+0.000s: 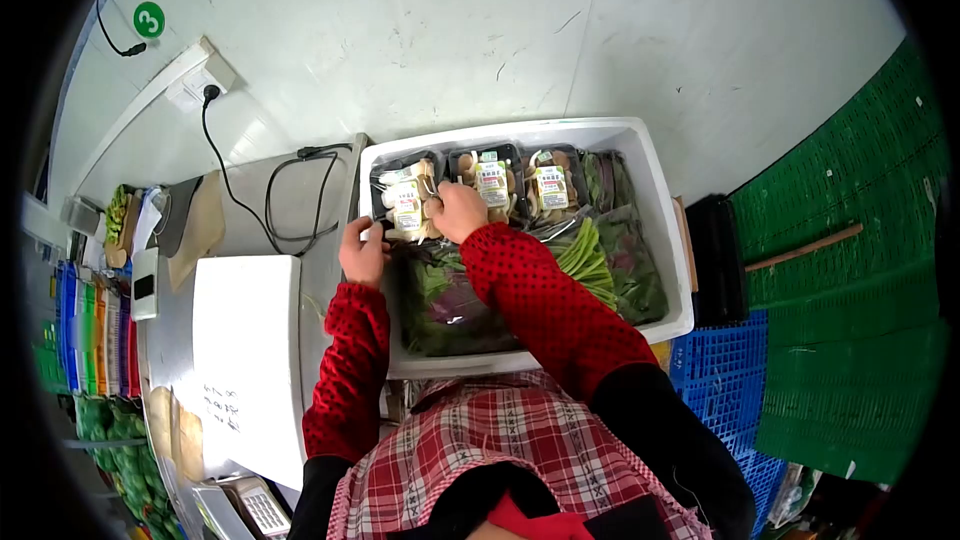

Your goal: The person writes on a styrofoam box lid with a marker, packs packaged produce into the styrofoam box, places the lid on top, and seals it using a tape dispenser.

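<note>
A white foam box (660, 230) holds bagged vegetables and packs of mushrooms. At its far left corner lies a black tray of mushrooms (405, 202) under clear film with a label. My left hand (363, 252) grips this pack at its near left corner, the thumb on top. On the pack's right side, my right hand (460, 210) has its fingers curled over the edge. Two similar mushroom packs, a middle one (492, 180) and a right one (549, 183), sit alongside. Nearer to me are bagged leafy greens (445, 300) and green stalks (588, 262).
Left of the box, a white foam lid (245, 360) with handwriting lies on a metal table (325, 270). A black cable (268, 210) runs to a wall socket. On the right stand a blue crate (725, 370) and green crates (850, 290). A wall rises behind.
</note>
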Tool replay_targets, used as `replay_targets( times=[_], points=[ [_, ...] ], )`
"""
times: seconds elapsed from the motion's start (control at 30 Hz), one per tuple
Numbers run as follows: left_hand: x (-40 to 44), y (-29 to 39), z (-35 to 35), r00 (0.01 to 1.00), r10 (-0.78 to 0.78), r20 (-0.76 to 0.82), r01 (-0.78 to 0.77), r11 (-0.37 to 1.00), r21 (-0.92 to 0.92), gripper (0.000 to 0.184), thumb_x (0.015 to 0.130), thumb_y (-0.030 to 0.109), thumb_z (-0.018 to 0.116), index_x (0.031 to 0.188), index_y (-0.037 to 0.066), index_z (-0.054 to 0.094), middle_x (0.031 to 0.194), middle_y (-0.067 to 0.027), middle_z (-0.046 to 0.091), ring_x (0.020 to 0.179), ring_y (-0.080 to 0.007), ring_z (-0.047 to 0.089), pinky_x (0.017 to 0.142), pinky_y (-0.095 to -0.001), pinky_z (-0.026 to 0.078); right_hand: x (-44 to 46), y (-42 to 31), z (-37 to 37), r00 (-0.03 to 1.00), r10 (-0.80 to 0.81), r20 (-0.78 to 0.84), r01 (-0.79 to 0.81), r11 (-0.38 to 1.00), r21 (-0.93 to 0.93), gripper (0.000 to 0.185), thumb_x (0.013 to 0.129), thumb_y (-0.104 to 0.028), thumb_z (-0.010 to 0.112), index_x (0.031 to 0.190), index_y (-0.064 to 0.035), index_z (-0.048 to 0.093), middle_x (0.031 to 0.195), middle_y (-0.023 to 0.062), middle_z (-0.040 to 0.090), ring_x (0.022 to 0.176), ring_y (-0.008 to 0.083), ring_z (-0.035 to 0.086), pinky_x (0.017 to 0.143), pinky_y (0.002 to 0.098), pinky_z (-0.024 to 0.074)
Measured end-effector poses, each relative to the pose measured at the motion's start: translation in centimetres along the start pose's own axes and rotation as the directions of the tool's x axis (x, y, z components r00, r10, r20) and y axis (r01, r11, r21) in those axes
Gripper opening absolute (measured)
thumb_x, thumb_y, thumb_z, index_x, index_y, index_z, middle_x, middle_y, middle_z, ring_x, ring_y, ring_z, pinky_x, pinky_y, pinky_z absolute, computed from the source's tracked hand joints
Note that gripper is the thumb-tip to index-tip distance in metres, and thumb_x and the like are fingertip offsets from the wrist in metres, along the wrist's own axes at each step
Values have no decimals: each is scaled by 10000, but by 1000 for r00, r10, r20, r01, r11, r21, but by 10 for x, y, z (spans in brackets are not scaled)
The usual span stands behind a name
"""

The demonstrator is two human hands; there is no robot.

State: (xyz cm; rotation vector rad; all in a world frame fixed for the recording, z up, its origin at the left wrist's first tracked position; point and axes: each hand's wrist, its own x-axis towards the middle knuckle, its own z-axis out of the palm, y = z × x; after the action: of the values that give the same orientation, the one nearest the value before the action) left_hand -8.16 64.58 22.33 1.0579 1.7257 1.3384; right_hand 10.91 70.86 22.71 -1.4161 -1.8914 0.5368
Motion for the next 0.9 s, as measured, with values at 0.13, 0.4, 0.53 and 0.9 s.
replay_targets(
  times=[0.13, 0.4, 0.53, 0.9],
  points=[
    [-8, -6, -6, 1000, -8, -16, 7, 997, -80, 342, 885, 177, 664, 1148, -25, 583, 971, -122, 641, 662, -153, 622, 543, -285, 515, -1, -7, -108, 997, -50, -53, 55, 995, 80, 252, 817, -224, 607, 736, -3, 519, 715, 160, 577, 670, 339, 578, 605, 480, 443],
    [-98, 26, 89, 571, 554, 605, -821, 371, 434, 539, 846, 441, 636, 1227, 65, 580, 1299, -150, 558, 1253, -353, 451, 1048, -503, 327, -42, 173, -164, 988, 127, -88, -119, 988, 94, 367, 881, -214, 640, 714, 12, 404, 611, 117, 373, 574, 213, 375, 547, 374, 358],
    [-113, 11, 86, 514, 498, 698, -851, 398, 342, 511, 842, 388, 648, 1237, 73, 571, 1307, -128, 550, 1241, -330, 466, 1045, -496, 326, -53, 161, -170, 986, 165, 15, -165, 984, 60, 334, 844, -177, 660, 715, 14, 418, 633, 174, 432, 578, 300, 415, 556, 404, 373],
    [-94, 35, 88, 529, 514, 675, -841, 423, 337, 541, 846, 385, 649, 1279, 83, 532, 1360, -144, 498, 1271, -335, 442, 1053, -498, 317, -17, 124, -180, 919, 295, -262, -388, 798, -461, 380, 805, -344, 688, 929, -21, 533, 1029, 167, 593, 946, 389, 596, 774, 498, 490]
  ],
)
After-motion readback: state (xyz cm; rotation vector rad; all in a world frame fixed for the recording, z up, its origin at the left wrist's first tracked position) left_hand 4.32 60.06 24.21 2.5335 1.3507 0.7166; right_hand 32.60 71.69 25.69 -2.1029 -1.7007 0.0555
